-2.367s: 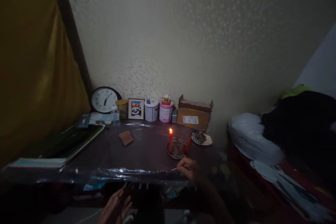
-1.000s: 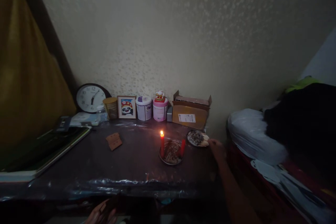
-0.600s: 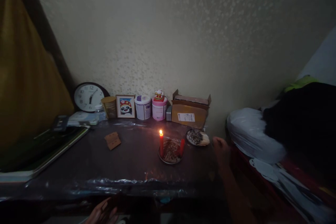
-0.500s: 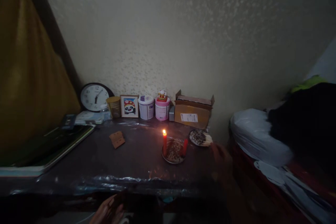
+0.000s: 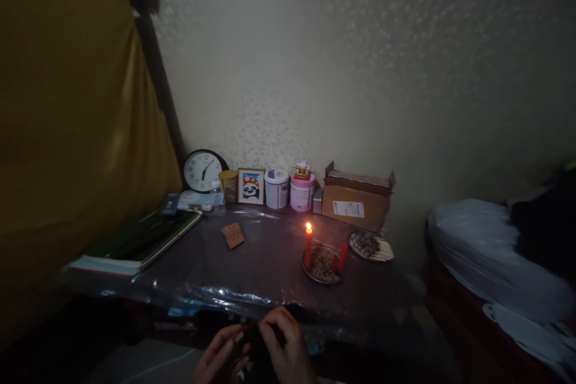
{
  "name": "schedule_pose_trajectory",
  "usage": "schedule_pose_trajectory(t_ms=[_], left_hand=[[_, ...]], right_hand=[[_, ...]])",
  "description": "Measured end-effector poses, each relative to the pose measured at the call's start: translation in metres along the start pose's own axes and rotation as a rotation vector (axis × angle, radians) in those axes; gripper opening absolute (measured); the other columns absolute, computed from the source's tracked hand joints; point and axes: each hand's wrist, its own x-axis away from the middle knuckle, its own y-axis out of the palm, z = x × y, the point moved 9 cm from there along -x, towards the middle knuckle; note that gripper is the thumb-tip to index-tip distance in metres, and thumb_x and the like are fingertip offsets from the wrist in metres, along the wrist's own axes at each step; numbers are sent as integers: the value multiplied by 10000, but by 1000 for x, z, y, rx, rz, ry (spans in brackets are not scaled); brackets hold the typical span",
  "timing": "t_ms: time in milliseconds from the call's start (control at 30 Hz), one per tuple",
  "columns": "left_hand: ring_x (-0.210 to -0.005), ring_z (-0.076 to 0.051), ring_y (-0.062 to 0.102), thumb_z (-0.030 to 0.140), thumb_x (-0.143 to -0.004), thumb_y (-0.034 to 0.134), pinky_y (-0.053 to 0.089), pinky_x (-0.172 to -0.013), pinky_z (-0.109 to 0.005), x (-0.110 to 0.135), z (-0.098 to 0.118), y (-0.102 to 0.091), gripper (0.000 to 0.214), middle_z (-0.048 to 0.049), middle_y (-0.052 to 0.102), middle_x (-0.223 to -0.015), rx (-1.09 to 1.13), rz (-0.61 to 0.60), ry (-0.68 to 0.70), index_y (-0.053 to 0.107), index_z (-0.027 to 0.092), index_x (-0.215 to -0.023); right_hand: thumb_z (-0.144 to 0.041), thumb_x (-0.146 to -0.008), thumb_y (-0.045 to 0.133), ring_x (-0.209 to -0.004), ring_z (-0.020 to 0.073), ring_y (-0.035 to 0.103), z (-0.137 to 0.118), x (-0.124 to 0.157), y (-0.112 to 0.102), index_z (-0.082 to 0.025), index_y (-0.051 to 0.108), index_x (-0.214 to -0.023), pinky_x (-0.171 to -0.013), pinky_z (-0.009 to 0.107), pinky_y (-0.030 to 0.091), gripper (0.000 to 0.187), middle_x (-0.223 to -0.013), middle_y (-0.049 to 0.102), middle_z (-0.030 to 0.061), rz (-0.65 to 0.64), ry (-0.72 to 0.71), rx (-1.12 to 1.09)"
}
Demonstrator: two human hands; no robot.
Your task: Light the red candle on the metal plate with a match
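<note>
Just below the table's front edge, my left hand (image 5: 221,355) is closed around a small dark thing that I cannot make out in the dim light. Beside it my right hand (image 5: 287,345) has its thumb and forefinger pinched together close to that thing; whatever they hold is too small and dark to name. On the table beyond stands a lit red candle (image 5: 308,247) in a round metal dish (image 5: 322,281), with a shorter unlit red candle (image 5: 342,258) at the dish's right side. Behind it, a second dish holds dark-headed matchsticks (image 5: 381,250).
A folded brown card (image 5: 233,235) lies on the dark, plastic-covered table (image 5: 270,258). Along the wall stand a clock (image 5: 203,171), a panda picture (image 5: 251,186), two tubs (image 5: 276,189) and a cardboard box (image 5: 357,198). Books (image 5: 148,246) lie left; a white bag (image 5: 481,252) sits right.
My right hand has come back from beside the matchsticks to my left hand below the table edge. The view has turned left, so the table's things appear further right.
</note>
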Motion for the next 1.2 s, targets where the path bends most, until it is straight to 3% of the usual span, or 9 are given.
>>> schedule_pose_trajectory(t_ms=[167,300,600,933,1200], left_hand=[[-808,-230,622,342,-641,709,442,-813,-379,5,6,16,250,-66,682,-858,-46,-74,52,672,211,-850],[-831,-255,605,389,-625,711,431,-813,-392,15,15,35,294,-78,665,-833,-143,-138,85,674,194,-842],[-931,-291,579,413,-618,701,387,-898,-400,30,36,45,299,-79,674,-874,-304,-163,129,686,210,-837],[-955,-304,574,445,-579,718,398,-871,-398,27,26,39,352,-91,671,-926,-254,-94,126,683,214,-843],[-849,-273,591,440,-606,705,420,-807,-369,21,21,37,356,-63,671,-786,-280,-110,182,669,205,-871]], right_hand=[[-248,-832,507,-786,146,589,11,11,-3,-208,586,-814,-725,221,454,90,-814,597,13,18,-55,-35],[-250,-815,530,-800,154,592,16,11,-1,-215,578,-859,-733,226,469,74,-829,600,12,-12,-6,-44],[-196,-756,597,-808,153,600,16,11,7,-209,578,-881,-734,218,473,127,-853,600,5,-24,-2,-34],[-189,-736,628,-831,156,600,3,10,4,-219,584,-885,-747,223,477,158,-872,602,7,-53,-87,47],[-176,-745,592,-837,160,593,-1,10,6,-218,581,-897,-758,240,479,158,-880,593,16,-95,-102,24]])
